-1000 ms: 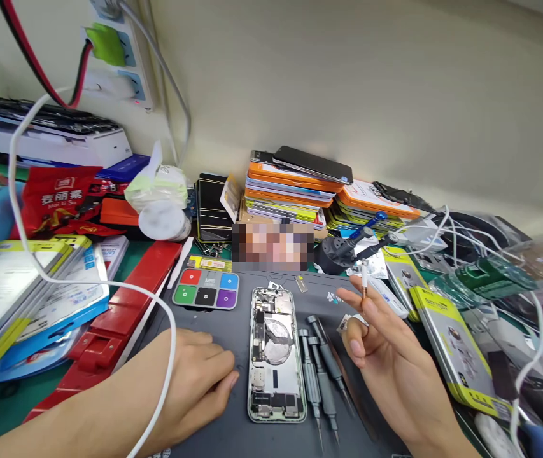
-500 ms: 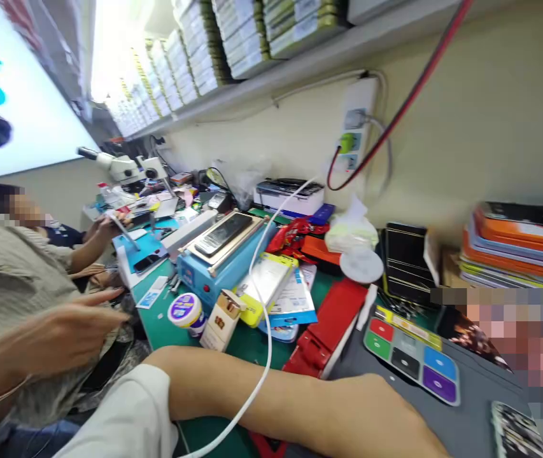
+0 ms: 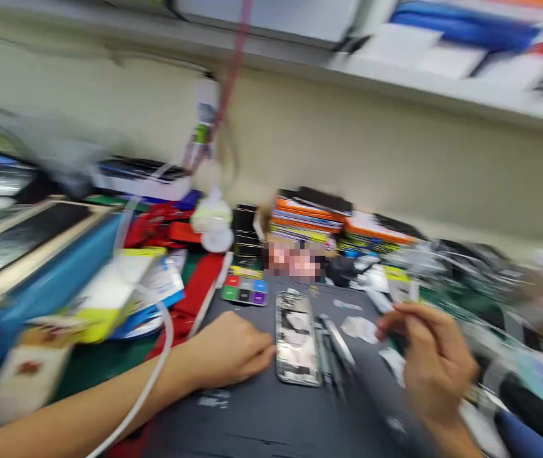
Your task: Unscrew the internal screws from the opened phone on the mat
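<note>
My left hand (image 3: 237, 350) rests on the dark grey mat (image 3: 252, 423) with its fingers curled into a loose fist, and I see nothing in it. Just beside its knuckles lies an opened phone (image 3: 297, 340), its inner parts showing. Several slim pen-like tools, tweezers perhaps (image 3: 335, 350), lie along the phone's right side, smeared by motion. My right hand (image 3: 436, 362) is at the right of the mat, fingers bent and somewhat apart, holding nothing that I can see. Near its fingertips lie white scraps (image 3: 359, 329).
A panel with coloured squares (image 3: 245, 291) lies behind the phone. A white cable (image 3: 154, 381) crosses over my left forearm. At left are a blue machine (image 3: 94, 254) bearing a phone and a cigarette box (image 3: 27, 375). Bags and clutter (image 3: 472, 273) crowd the right.
The view has swung right, away from the neighbouring people, bringing the opened phone, the tools and my right hand into sight. My left hand's fingers now show.
</note>
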`<state>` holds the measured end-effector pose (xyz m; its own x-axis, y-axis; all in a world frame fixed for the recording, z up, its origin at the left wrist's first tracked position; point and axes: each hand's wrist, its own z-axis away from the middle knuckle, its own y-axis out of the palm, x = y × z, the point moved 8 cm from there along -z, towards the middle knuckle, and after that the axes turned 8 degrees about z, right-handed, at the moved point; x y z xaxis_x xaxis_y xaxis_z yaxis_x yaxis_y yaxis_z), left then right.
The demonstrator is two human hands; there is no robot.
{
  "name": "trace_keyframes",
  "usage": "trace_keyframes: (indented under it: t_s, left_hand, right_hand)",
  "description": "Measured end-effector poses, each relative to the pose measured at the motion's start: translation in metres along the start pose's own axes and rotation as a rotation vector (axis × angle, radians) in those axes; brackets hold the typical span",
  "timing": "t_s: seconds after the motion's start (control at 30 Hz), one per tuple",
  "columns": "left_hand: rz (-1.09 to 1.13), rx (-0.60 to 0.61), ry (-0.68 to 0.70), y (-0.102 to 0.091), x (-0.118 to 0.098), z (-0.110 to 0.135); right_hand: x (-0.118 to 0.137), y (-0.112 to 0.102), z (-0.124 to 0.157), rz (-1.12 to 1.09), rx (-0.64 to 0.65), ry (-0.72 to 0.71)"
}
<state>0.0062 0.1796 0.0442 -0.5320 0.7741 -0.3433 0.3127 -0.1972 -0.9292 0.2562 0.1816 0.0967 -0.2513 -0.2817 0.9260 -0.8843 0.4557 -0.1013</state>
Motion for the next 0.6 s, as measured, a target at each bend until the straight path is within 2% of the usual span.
trace_keyframes:
  t_s: [0.07,0.13,0.3,0.37,0.43,0.53,0.6]
  left_hand:
    - [0.048,-0.065,0.092,0.0,-0.004,0.003]
    - [0.069,-0.104,0.154,-0.001,-0.008,0.006]
    - [0.045,-0.332,0.21,-0.015,-0.016,0.016]
    - [0.076,-0.429,0.174,-0.023,-0.013,0.018]
    - [0.167,-0.49,0.078,-0.034,-0.005,0.017]
    - [0.313,-0.518,-0.088,-0.051,0.0,0.006]
    - [0.326,-0.512,-0.127,-0.062,-0.007,-0.01]
  right_hand:
    - [0.022,-0.038,0.007,0.092,-0.124,-0.095]
    - [0.032,-0.055,0.018,0.132,-0.196,-0.125]
    - [0.016,-0.084,0.061,0.169,-0.239,-0.007]
    - [0.002,-0.099,0.078,0.184,-0.24,0.046]
    - [-0.009,-0.114,0.092,0.185,-0.255,0.078]
    - [-0.022,-0.123,0.104,0.17,-0.256,0.11]
    - [-0.028,-0.126,0.109,0.136,-0.299,0.142]
